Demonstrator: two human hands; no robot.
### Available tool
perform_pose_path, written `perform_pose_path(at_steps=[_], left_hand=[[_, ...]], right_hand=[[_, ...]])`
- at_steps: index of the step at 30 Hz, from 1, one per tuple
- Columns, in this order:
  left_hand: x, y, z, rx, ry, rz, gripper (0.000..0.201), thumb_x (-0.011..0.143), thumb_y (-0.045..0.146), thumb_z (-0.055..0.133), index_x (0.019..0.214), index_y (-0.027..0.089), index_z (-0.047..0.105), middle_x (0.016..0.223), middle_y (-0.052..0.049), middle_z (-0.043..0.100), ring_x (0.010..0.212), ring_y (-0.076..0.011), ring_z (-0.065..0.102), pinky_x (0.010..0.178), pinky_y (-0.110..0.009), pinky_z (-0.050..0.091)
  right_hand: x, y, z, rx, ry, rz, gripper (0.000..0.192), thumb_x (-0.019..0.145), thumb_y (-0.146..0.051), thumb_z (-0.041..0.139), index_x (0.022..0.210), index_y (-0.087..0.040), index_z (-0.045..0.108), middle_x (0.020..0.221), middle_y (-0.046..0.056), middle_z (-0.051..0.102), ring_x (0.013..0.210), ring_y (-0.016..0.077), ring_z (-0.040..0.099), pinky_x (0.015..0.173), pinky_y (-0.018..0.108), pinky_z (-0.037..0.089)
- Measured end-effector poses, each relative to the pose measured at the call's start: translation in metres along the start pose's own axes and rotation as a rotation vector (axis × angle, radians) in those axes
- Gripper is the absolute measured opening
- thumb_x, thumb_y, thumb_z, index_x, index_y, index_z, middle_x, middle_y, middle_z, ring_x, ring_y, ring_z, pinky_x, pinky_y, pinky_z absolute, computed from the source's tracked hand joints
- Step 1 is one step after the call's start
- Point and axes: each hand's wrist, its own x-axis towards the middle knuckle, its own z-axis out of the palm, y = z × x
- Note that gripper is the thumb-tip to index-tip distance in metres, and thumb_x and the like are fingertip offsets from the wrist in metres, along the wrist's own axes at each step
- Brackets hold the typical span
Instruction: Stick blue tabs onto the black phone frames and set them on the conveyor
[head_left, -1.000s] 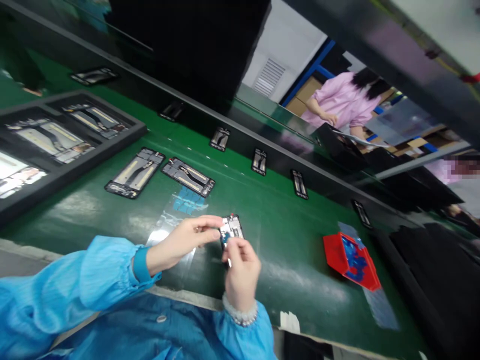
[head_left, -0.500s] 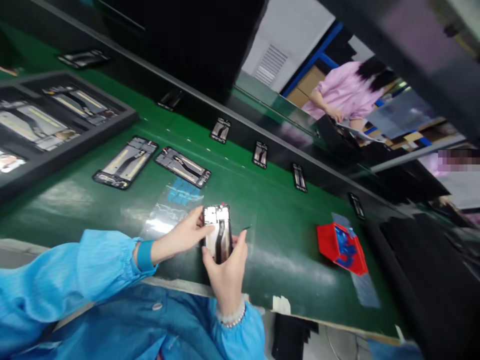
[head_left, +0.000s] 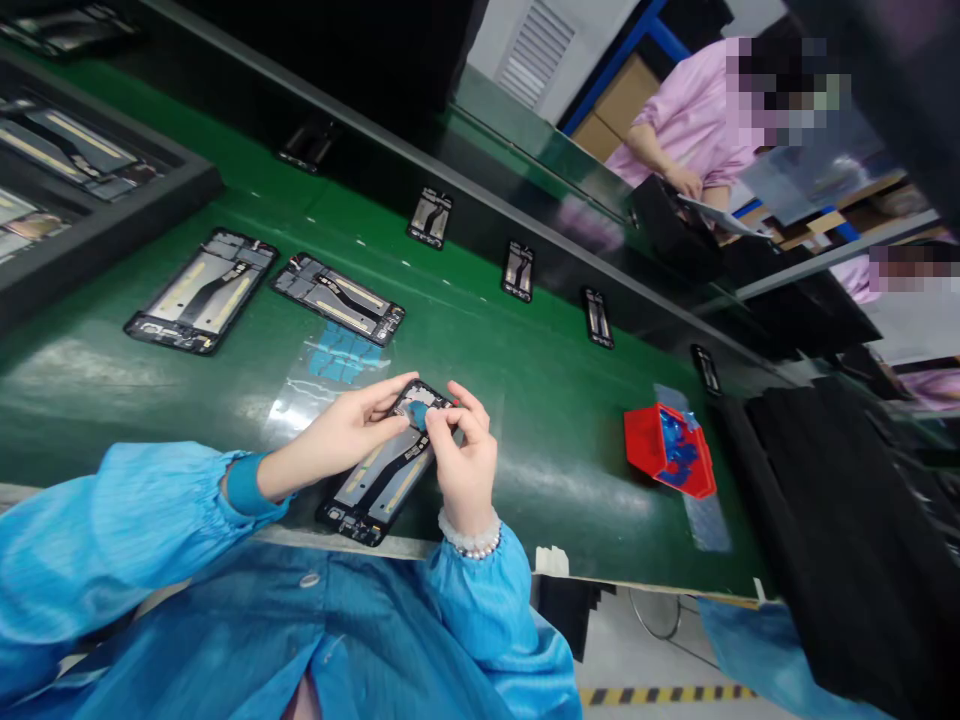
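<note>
An opened phone frame point(head_left: 386, 475) with its inner parts showing lies slanted at the table's near edge. My left hand point(head_left: 349, 430) grips its upper left side, thumb over the inner face. My right hand point(head_left: 466, 455) is pinched over the upper end, at a small blue piece of film point(head_left: 418, 413) on the phone. Part of that film is hidden by the fingertips. Just beyond, blue film strips point(head_left: 341, 352) lie on a clear sheet. Two more opened phone frames, one on the left point(head_left: 206, 290) and one nearer the middle point(head_left: 341, 298), rest face up there.
A red bin point(head_left: 645, 442) with blue pieces stands to the right. Several phone frames line the back, one at the middle point(head_left: 430, 217). At left is a dark tray point(head_left: 172, 190) of phone frames; black material point(head_left: 847, 500) is piled right. A person in pink point(head_left: 690, 120) works beyond.
The phone frame has gone from upright between both hands to slanted at the table edge. My right hand has moved from its lower side to its upper end, where blue film now shows.
</note>
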Motion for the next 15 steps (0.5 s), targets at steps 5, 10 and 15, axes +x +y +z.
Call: perform_pose_path(at_steps=[5,10,15], left_hand=[[-0.0011,0.0001,-0.0002,-0.064,0.003,-0.030,0.067,0.070,0.034,0.067,0.133,0.017,0.051,0.137,-0.009,0.054,0.125,-0.0268,0.050,0.104,-0.034,0.043],[-0.0021,-0.0014,0.0005,-0.063,0.006,-0.006,0.064,0.072,0.031,0.065,0.133,0.016,0.051,0.136,-0.008,0.055,0.124,-0.0263,0.052,0.104,-0.035,0.043],[-0.0027,-0.0011,0.0009,-0.047,-0.001,0.005,0.064,0.074,0.030,0.062,0.134,0.014,0.049,0.136,-0.009,0.056,0.123,-0.0254,0.052,0.103,-0.033,0.044]], right_hand=[[-0.0015,-0.0023,0.0041,-0.035,-0.001,-0.008,0.019,0.075,-0.029,0.064,0.060,-0.019,0.062,0.112,0.008,0.063,0.115,0.0223,0.051,0.100,0.041,0.036],[0.0003,-0.0027,0.0044,-0.011,0.001,0.005,0.019,0.074,-0.028,0.065,0.058,-0.019,0.062,0.106,0.008,0.064,0.112,0.0221,0.052,0.098,0.040,0.037],[0.0015,-0.0024,0.0040,0.012,-0.016,0.003,0.020,0.075,-0.028,0.065,0.058,-0.018,0.061,0.103,0.008,0.064,0.109,0.0218,0.054,0.096,0.039,0.038]])
